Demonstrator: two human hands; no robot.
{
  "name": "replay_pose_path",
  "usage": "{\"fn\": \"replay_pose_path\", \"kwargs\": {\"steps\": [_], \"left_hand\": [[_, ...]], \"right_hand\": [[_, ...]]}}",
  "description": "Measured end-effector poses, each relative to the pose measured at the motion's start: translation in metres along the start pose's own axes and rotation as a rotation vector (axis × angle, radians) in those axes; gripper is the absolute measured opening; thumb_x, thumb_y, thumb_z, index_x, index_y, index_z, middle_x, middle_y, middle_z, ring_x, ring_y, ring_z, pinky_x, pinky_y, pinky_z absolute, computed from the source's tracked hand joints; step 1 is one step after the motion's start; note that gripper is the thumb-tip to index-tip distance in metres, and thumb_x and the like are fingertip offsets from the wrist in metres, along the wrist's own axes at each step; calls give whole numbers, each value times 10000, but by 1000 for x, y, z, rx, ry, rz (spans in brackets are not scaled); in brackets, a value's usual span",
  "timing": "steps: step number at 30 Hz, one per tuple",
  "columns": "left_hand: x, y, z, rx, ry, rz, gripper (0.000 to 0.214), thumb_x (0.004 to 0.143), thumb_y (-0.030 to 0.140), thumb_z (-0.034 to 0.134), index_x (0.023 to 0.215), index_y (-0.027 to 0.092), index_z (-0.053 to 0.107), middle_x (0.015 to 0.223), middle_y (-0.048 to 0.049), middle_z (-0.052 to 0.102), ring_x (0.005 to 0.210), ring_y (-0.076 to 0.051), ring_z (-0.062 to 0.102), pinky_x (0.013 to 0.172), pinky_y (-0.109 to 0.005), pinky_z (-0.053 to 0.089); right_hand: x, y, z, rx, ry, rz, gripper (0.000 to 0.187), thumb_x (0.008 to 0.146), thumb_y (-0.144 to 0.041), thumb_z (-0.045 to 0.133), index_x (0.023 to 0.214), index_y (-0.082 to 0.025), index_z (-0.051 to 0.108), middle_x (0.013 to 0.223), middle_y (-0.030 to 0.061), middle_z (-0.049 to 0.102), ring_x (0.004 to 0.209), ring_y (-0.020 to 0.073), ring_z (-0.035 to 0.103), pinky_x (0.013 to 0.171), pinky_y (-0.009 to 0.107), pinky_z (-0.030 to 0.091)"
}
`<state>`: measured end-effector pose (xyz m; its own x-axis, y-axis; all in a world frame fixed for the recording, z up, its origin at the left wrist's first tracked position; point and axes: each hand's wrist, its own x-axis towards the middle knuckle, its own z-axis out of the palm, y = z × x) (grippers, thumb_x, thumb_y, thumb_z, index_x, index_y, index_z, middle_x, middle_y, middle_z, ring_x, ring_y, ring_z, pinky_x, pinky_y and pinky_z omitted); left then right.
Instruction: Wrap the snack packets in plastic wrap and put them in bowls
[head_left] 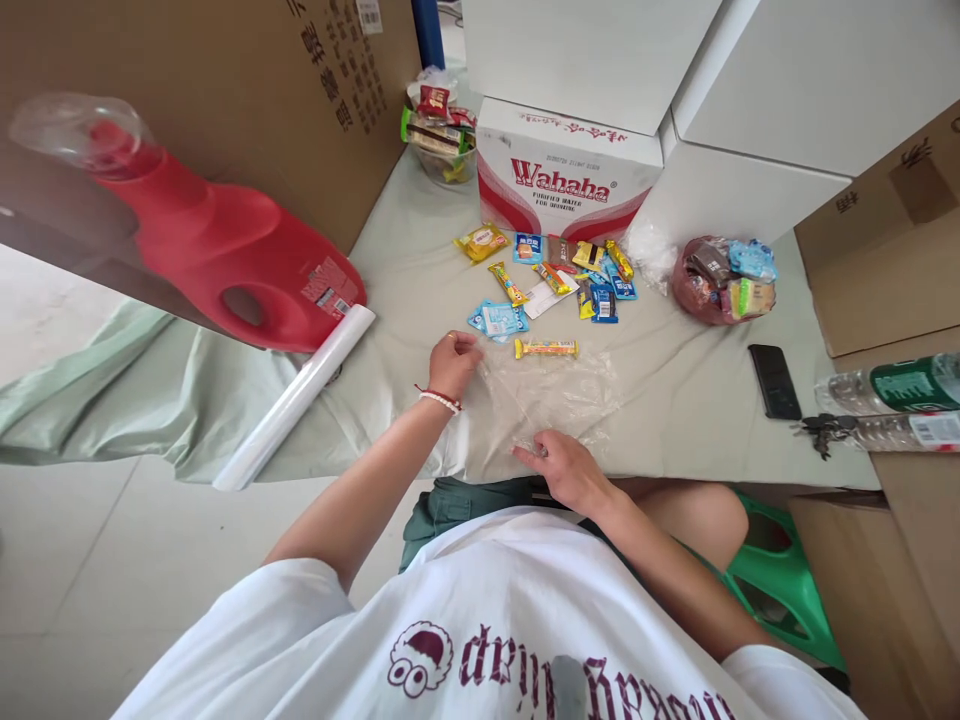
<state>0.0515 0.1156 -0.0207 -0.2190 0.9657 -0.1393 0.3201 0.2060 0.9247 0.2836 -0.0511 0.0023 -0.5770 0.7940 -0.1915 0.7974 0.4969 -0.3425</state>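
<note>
A crinkled sheet of transparent plastic film (559, 405) lies on the cloth-covered table in front of me. My left hand (454, 366) is closed at the film's upper left edge, with thumb and fingers pinched together. At the near edge, my right hand (566, 468) pinches the film between thumb and curled fingers. A yellow wrapped snack bar (546, 348) rests along the far side of the film. Just beyond my left hand are blue-and-white snack packets (501, 319). Several other small packets, among them a yellow one (482, 242) and a dark blue one (604, 303), are scattered farther back.
A white plastic roll (296, 398) and a red detergent bottle (247, 255) are at the left. Behind the packets stands a Wahaha carton (566, 180) beside a snack bowl (450, 168). On the right are a red snack bowl (688, 290), a phone (775, 382), keys (825, 432) and bottles (911, 385).
</note>
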Motion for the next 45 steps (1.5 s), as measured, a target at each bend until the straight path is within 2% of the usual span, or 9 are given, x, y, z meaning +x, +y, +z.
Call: {"fn": "replay_pose_path", "kwargs": {"steps": [4, 9, 13, 18, 22, 28, 37, 41, 45], "left_hand": [[-30, 18, -6, 366, 285, 367, 441, 710, 172, 682, 1149, 190, 655, 1157, -116, 636, 1082, -273, 575, 1032, -460, 457], [-74, 35, 9, 663, -178, 911, 319, 924, 129, 530, 1101, 277, 751, 1220, -93, 718, 1327, -279, 548, 1146, -508, 348], [-57, 31, 23, 813, -347, 675, 310, 871, 104, 540, 997, 236, 790, 1242, -115, 729, 1340, -311, 558, 1183, -578, 330], [-20, 33, 10, 697, -180, 369, 361, 713, 50, 552, 955, 185, 784, 1174, -138, 721, 1184, -319, 623, 1082, -530, 496], [-45, 54, -2, 545, 57, 408, 354, 768, 53, 497, 996, 176, 739, 1182, -133, 685, 1158, -279, 628, 1054, -464, 528], [-99, 57, 25, 449, -381, 529, 317, 943, 180, 463, 1098, 196, 739, 1171, -89, 765, 1161, -231, 696, 1042, -400, 547], [-79, -19, -9, 957, -381, 624, 657, 1067, 454, 329, 1660, 172, 322, 1735, -144, 274, 1616, -303, 277, 1309, -633, 88], [-86, -23, -11, 970, -386, 611, 736, 1050, 520, 347, 1675, 141, 268, 1740, -161, 236, 1618, -327, 266, 1300, -667, 55], [-86, -18, -8, 967, -388, 601, 717, 1049, 506, 355, 1674, 162, 283, 1732, -157, 259, 1608, -336, 291, 1296, -682, 76]], "right_hand": [[6, -4, -2, -32, -75, 26, 597, 1019, -111, 492, 1543, -391, 541, 1289, 114, 620, 1072, 255, 630, 873, 345, 489], [13, -14, -16, -49, -131, 46, 589, 1019, -106, 443, 1545, -352, 541, 1600, 127, 477, 1078, 253, 698, 877, 367, 545], [13, -21, -24, -74, -146, 17, 614, 988, -70, 417, 1553, -282, 532, 1716, 105, 337, 1096, 263, 713, 876, 385, 576], [13, -26, -28, -116, -152, -12, 637, 944, -51, 420, 1533, -267, 531, 1766, 48, 198, 1005, 220, 734, 814, 356, 596], [21, -33, -29, -153, -160, 17, 602, 967, -68, 385, 1529, -230, 524, 1751, 92, 239, 881, 206, 744, 709, 366, 590], [39, -48, -27, -134, -291, 39, 441, 1040, -87, 318, 1270, -126, 692, 1224, 164, 746, 1006, 278, 726, 822, 391, 563], [-27, 3, -31, 385, -173, -294, 464, 1006, -285, 615, 1469, -244, 620, 1728, 105, 315, 1305, 246, 600, 1097, 417, 489], [-6, 88, -75, 591, 137, 191, 397, 1082, -401, 443, 1162, -172, 757, 1167, 101, 765, 1038, 190, 696, 923, 318, 533], [77, 176, -123, 213, 462, 816, 358, 1053, -332, 469, 1076, -95, 736, 1109, 190, 720, 1020, 222, 622, 900, 357, 459]]}}
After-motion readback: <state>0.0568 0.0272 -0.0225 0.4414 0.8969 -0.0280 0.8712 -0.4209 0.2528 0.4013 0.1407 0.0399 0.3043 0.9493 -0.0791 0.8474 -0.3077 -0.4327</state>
